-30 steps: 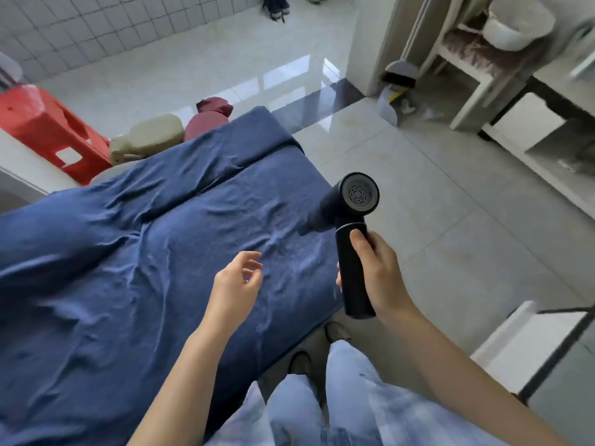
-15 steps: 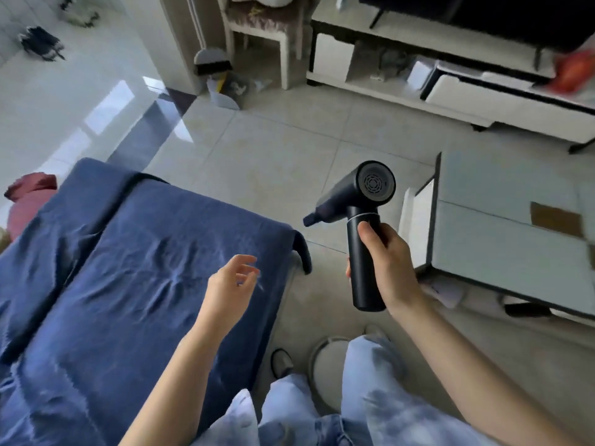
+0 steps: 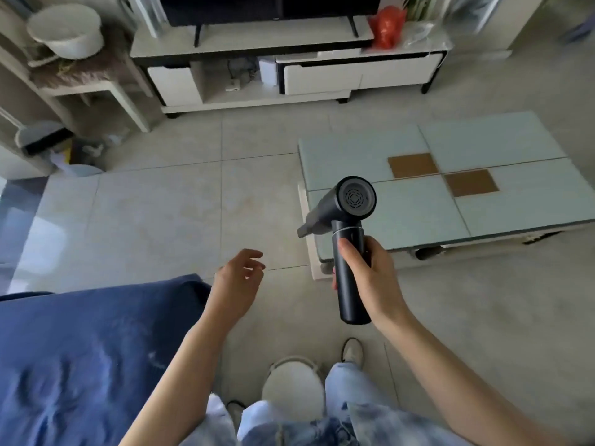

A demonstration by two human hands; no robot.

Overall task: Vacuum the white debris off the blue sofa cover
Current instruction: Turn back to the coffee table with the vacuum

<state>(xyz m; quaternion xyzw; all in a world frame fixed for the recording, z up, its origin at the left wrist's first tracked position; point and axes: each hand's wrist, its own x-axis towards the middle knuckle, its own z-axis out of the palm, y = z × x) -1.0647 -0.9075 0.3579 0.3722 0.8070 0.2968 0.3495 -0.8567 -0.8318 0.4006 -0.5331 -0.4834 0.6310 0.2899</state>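
Blue sofa cover (image 3: 83, 342) fills the lower left of the head view, wrinkled, with a few faint pale flecks (image 3: 154, 355) on the cloth near the person's left forearm; they are too blurred to say more.

Fingers (image 3: 346, 252) of the right hand (image 3: 370, 278) curl round the upright black handle of a handheld vacuum (image 3: 346, 226), the thumb lying along the handle's front. The vacuum is held in the air, well apart from the sofa cover and off to its right, over the floor. Its round vented rear faces the camera and its narrow nozzle points down and left, toward the sofa cover's side of the room.

Fingers (image 3: 252, 257) of the left hand (image 3: 236, 284) hang loosely curled and slightly spread, holding nothing. That hand hovers just beyond the sofa cover's right corner, touching nothing.

Below the sofa cover's right edge are the person's light blue jeans (image 3: 354, 407), a shoe (image 3: 352, 350) and a round white stool (image 3: 291, 387) on the tiled floor (image 3: 161, 214).

Farther from the sofa cover, behind the vacuum, stands a pale green glass table (image 3: 483, 146) with two brown squares. Beyond it, a white TV stand (image 3: 289, 75) carries a dark screen and a red bag (image 3: 386, 27). Up from the sofa cover's left end, a white basin (image 3: 66, 30) sits on a chair.
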